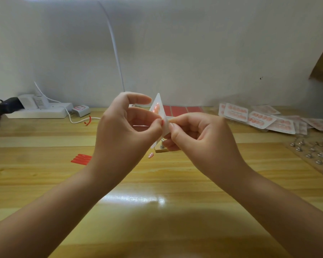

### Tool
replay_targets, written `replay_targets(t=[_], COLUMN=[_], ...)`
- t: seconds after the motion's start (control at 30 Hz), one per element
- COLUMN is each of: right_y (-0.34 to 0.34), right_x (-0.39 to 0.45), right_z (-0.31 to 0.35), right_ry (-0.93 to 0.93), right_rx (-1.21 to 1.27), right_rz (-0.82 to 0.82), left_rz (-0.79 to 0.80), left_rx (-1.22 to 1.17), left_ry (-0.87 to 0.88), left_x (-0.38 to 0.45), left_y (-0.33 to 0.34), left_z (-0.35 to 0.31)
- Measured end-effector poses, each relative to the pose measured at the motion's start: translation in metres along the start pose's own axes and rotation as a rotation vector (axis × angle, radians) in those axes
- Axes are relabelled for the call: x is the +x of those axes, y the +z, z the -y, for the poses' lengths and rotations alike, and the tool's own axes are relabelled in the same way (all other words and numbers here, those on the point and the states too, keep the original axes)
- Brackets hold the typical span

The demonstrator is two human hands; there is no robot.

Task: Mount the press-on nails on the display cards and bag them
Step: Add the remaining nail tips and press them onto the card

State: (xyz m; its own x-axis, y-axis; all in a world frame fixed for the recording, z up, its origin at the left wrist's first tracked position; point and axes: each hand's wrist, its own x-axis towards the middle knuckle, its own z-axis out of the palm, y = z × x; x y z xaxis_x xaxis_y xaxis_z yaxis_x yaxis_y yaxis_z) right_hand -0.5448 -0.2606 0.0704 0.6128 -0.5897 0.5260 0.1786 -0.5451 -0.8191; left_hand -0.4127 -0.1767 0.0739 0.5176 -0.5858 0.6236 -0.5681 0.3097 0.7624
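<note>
One white display card [159, 107] with pale pink press-on nails is held up edge-on between both hands, above the wooden table [157, 183].

The card is pinched from the left by the thumb and a finger of the left hand [125, 127], index finger raised clear above it; from the right it is pinched at its lower edge by the curled fingers of the right hand [198, 133]. At least two nails are seen on the card; more cannot be counted at this angle. One loose pink nail [150, 155] lies on the table just below the hands. Four red strips [81, 159] are laid side by side, lower left. A heap of bagged nail cards [259, 116] is spread at the right; their number cannot be told. Red sheets [183, 109] lie behind, a white power strip [39, 111] far left.
</note>
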Motion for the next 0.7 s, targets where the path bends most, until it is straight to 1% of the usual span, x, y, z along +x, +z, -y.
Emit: replay_targets(t=[0.13, 0.2, 0.5, 0.6, 0.7], right_y=[-0.001, 0.0, -0.001, 0.0, -0.001], right_x=[0.001, 0.0, 0.0, 0.0, 0.0], right_z=[-0.001, 0.0, 0.003, 0.005, 0.008], right_ry=[0.032, 0.033, 0.071, 0.089, 0.11], right_rx=[0.022, 0.024, 0.083, 0.113, 0.165], right_rz=[-0.013, -0.015, -0.005, -0.001, 0.012], left_rz=[-0.019, 0.003, 0.106, 0.104, 0.108], left_rx=[0.018, 0.028, 0.25, 0.295, 0.282], left_ry=[0.033, 0.063, 0.384, 0.448, 0.491], left_x=[0.002, 0.001, 0.004, 0.005, 0.005], left_y=[-0.001, -0.001, -0.005, -0.006, -0.007], left_z=[0.0, 0.0, 0.008, 0.012, 0.016])
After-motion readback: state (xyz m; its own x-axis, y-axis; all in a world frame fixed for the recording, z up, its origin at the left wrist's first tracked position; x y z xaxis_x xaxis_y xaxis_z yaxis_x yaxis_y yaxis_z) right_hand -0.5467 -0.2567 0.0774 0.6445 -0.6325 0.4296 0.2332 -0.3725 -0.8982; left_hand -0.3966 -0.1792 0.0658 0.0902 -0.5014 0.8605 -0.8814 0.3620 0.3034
